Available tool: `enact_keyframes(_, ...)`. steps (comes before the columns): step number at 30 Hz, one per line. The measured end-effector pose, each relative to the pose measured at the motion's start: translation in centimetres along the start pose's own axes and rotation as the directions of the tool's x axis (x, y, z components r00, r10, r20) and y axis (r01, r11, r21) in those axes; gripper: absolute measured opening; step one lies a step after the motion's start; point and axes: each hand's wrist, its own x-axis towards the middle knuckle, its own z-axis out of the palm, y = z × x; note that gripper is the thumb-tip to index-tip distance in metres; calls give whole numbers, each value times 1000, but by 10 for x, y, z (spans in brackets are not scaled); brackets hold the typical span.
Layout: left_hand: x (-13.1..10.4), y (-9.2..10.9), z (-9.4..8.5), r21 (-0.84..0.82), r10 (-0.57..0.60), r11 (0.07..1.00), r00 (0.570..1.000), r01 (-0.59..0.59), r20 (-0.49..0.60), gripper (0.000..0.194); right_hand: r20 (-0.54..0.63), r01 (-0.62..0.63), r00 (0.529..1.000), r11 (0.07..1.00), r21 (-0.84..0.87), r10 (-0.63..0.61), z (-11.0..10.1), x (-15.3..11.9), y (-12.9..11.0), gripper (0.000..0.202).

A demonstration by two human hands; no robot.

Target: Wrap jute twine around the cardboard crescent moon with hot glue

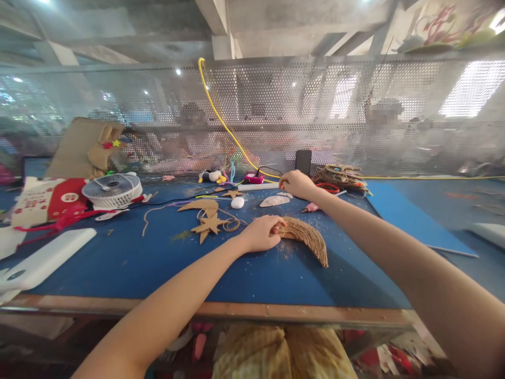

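My left hand (263,233) is closed on the upper left end of a crescent (307,238) covered in rows of brown twine, which lies on the blue table. Farther back, my right hand (298,184) is pinched just above the tabletop; whatever its fingertips hold, if anything, is hidden. Close below it is a white half-oval piece (275,201) with bits on it. A pink-handled tool (311,207) lies under my right forearm. Left of my left hand are a cardboard star (208,225), a plain cardboard crescent (199,205) and loose twine (232,223).
A white fan (112,189) and a white long device (55,258) are at the left. A phone (303,161) stands behind my right hand, near stacked twine-wrapped pieces (341,176). A blue board (418,216) lies right. A yellow cable (224,123) hangs before the perforated screen (272,95).
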Motion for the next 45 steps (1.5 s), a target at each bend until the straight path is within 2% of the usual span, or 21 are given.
enact_keyframes(1, 0, 0, 0, 4, 0, 1000, 1000, 0, -4, 40, -55, -7, 998, 1000, -9, 6, -4, -10, 2, 21)
enact_keyframes(4, -1, 1, 1, 23, 3, 1000, 1000, -3, -19, 40, -199, -3, 980, 1000, -26, -3, -9, -51, 16, 27)
enact_keyframes(7, 0, 1, 1, 39, 11, 999, 1000, -10, -25, 40, -325, 11, 946, 999, -37, -22, -4, -94, 39, 30)
enact_keyframes(10, -1, 3, 0, 45, 11, 999, 1000, -10, -18, 40, -420, 39, 906, 999, -28, -47, 4, -122, 61, 34)
enact_keyframes(13, -3, 7, -1, 63, -1, 998, 1000, 2, -10, 39, -370, 217, 908, 976, 15, -196, 11, -132, 63, 30)
enact_keyframes(15, -5, 10, -3, 116, -20, 993, 999, 23, -30, 37, -308, 402, 879, 913, 65, -365, 16, -133, 51, 27)
enact_keyframes(17, -6, 13, -4, 174, -51, 983, 997, 62, -65, 33, -194, 462, 875, 885, 59, -444, 23, -135, 36, 27)
enact_keyframes(20, -8, 14, -6, 243, -64, 967, 996, 77, -60, 33, -67, 422, 904, 906, -22, -423, 35, -141, 19, 44)
enact_keyframes(22, -9, 14, -6, 276, -65, 958, 997, 73, -38, 33, -22, 390, 920, 919, -47, -392, 38, -144, 15, 49)
enact_keyframes(28, -9, 12, -5, 285, -32, 958, 999, 33, -8, 27, -72, 334, 937, 937, -105, -343, 31, -150, 11, 58)
enact_keyframes(30, -9, 11, -5, 276, -22, 961, 1000, 23, -4, 28, -90, 331, 936, 938, -104, -340, 30, -150, 10, 50)
enact_keyframes(34, -10, 7, -4, 277, 2, 961, 1000, 4, -20, 28, -118, 407, 907, 913, -4, -405, 32, -148, 11, 30)
enact_keyframes(37, -10, 7, -3, 287, 29, 958, 999, -19, -29, 28, -134, 458, 883, 889, 26, -451, 33, -146, 14, 28)
enact_keyframes(42, -11, 9, -4, 301, 106, 950, 992, -81, -66, 20, -69, 518, 854, 855, 33, -515, 32, -145, 16, 27)
enact_keyframes(45, -12, 10, -4, 298, 171, 945, 980, -135, -98, 16, -73, 544, 838, 839, 29, -541, 32, -145, 16, 28)
